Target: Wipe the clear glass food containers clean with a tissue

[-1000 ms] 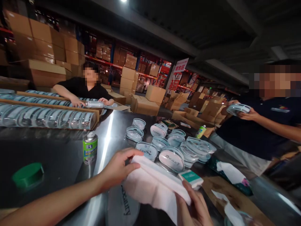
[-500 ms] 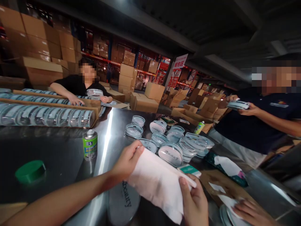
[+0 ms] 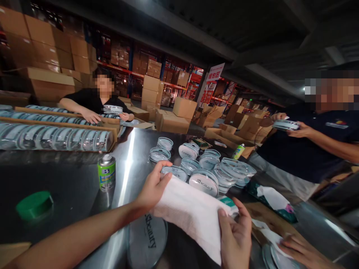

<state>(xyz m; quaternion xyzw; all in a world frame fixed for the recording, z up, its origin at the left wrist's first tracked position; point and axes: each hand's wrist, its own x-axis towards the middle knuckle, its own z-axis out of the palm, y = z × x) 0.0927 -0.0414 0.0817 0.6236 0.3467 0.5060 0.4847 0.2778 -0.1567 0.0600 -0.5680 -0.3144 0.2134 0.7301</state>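
A folded white tissue (image 3: pixel 193 209) is stretched between my two hands above the table. My left hand (image 3: pixel 155 185) pinches its upper left corner between thumb and fingers. At the right end, my right hand (image 3: pixel 237 231) grips the tissue with the thumb on top, its index finger lifted. Below the tissue, partly covered by it, lies an oval clear case with "Sbeauty" lettering (image 3: pixel 147 243). Several similar oval cases (image 3: pixel 203 183) are grouped just beyond my hands, some stacked. A green and white packet (image 3: pixel 228 203) sits behind my right hand.
A green spray can (image 3: pixel 106 173) and a green round lid (image 3: pixel 34 205) stand at left. Cartons of packed cases (image 3: pixel 56 136) lie at far left beside a co-worker. A tissue pack (image 3: pixel 273 198) is at right, near another person's hand (image 3: pixel 303 250) wiping cases. One more co-worker stands at right.
My right hand has shifted slightly right and its index finger has lifted. The tissue's right edge, rolled before, now lies flatter. My left hand keeps its pinch, its fingers a little straighter.
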